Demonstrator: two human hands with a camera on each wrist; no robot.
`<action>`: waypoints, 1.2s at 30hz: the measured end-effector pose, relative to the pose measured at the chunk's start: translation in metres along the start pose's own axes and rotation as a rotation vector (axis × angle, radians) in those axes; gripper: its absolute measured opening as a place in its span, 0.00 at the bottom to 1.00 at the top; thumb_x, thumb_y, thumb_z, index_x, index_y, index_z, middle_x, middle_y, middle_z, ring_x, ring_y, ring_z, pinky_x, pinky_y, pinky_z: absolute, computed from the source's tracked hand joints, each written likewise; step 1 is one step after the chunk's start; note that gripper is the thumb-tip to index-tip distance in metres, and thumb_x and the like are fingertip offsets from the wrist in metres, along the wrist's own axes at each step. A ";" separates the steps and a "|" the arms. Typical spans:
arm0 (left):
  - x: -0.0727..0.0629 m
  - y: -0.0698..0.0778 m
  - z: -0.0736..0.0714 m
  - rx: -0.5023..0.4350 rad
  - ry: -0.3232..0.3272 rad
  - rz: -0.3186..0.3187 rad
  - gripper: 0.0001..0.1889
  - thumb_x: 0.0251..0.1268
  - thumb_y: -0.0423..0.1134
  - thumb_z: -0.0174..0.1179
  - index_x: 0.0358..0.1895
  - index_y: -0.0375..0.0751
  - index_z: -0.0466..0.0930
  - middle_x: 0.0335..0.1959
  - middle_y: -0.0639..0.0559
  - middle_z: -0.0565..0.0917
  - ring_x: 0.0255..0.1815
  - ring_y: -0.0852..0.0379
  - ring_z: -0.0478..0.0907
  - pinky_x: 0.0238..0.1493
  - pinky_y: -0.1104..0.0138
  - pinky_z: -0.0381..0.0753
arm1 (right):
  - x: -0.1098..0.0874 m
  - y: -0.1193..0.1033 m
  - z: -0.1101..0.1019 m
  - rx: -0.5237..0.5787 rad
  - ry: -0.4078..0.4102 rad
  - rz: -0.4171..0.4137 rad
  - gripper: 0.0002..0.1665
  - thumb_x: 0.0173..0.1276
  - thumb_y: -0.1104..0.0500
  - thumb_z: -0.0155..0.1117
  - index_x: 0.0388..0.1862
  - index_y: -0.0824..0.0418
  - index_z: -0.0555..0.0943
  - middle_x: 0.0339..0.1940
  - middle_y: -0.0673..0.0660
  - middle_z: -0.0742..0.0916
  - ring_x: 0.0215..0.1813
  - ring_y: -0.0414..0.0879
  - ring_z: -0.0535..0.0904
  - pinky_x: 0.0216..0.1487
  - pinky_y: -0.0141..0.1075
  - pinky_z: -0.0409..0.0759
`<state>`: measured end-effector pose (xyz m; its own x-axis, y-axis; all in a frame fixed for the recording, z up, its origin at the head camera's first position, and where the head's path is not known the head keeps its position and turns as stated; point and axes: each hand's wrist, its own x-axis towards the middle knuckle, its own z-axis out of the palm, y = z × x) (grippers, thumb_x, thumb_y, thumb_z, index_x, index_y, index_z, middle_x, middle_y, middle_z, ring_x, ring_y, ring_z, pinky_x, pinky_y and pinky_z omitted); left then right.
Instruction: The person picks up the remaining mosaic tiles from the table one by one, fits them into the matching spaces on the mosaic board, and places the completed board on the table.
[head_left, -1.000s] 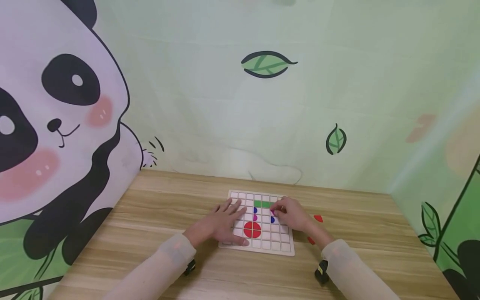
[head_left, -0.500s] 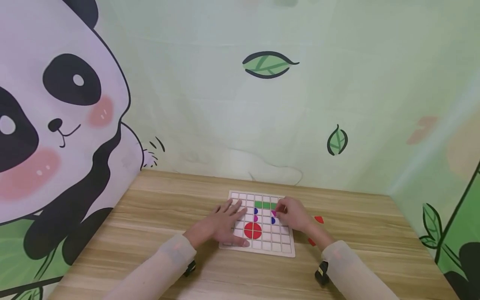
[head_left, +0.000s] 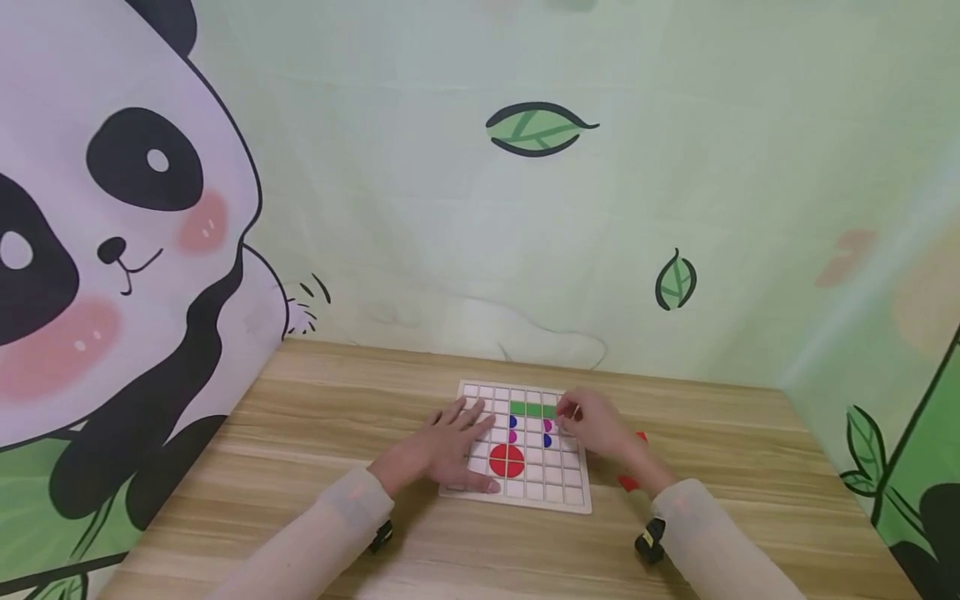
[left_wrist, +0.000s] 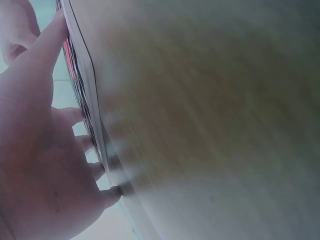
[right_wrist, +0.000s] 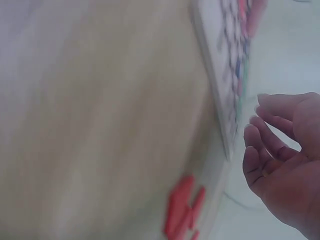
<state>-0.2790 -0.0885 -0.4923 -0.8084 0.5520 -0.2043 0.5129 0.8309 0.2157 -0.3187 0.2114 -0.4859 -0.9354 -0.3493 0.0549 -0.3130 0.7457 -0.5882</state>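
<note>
A white gridded board (head_left: 532,479) lies flat on the wooden table. My left hand (head_left: 453,446) rests on its left part with fingers spread and straight. In the left wrist view, the left hand's fingertips (left_wrist: 112,194) touch the board's edge. Above the board's right side is my right hand (head_left: 596,425); in the right wrist view its fingers are loosely bent with nothing between them. Near those fingers sit a pink half-round piece (head_left: 547,426), a blue half-round piece (head_left: 547,441) and a green strip (head_left: 528,409). A red circle (head_left: 507,461) of quarter pieces lies nearer the left thumb.
Several red pieces (right_wrist: 180,207) lie on the table right of the board, partly hidden by my right forearm in the head view. Another blue piece (head_left: 513,422) and pink piece (head_left: 512,437) sit in the board's middle. A printed panda cloth (head_left: 420,208) stands behind the table.
My right hand has let go of the pink piece and drawn slightly right, so the piece shows more fully on the board. My left hand stays in place.
</note>
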 end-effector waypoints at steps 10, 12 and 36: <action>0.001 0.001 0.002 0.009 0.012 -0.002 0.61 0.59 0.83 0.56 0.88 0.52 0.48 0.89 0.46 0.42 0.88 0.38 0.35 0.83 0.37 0.44 | -0.022 0.021 -0.038 -0.007 0.043 -0.007 0.06 0.76 0.62 0.69 0.48 0.63 0.86 0.37 0.52 0.85 0.40 0.49 0.78 0.40 0.39 0.81; 0.001 0.001 0.003 0.007 0.014 -0.001 0.61 0.59 0.83 0.57 0.88 0.53 0.48 0.89 0.47 0.41 0.88 0.38 0.35 0.83 0.37 0.43 | -0.028 0.023 -0.043 -0.011 0.054 -0.005 0.06 0.76 0.62 0.69 0.47 0.63 0.86 0.38 0.53 0.86 0.40 0.49 0.79 0.40 0.39 0.81; 0.002 -0.001 0.003 0.014 0.008 0.004 0.61 0.59 0.83 0.56 0.88 0.52 0.48 0.89 0.46 0.41 0.88 0.37 0.35 0.83 0.38 0.44 | -0.076 0.052 -0.054 -0.139 -0.098 -0.052 0.07 0.69 0.62 0.77 0.40 0.63 0.86 0.35 0.49 0.84 0.38 0.43 0.78 0.41 0.39 0.82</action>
<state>-0.2799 -0.0880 -0.4957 -0.8086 0.5550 -0.1954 0.5203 0.8295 0.2029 -0.2726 0.3068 -0.4772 -0.8990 -0.4380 -0.0004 -0.3867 0.7943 -0.4686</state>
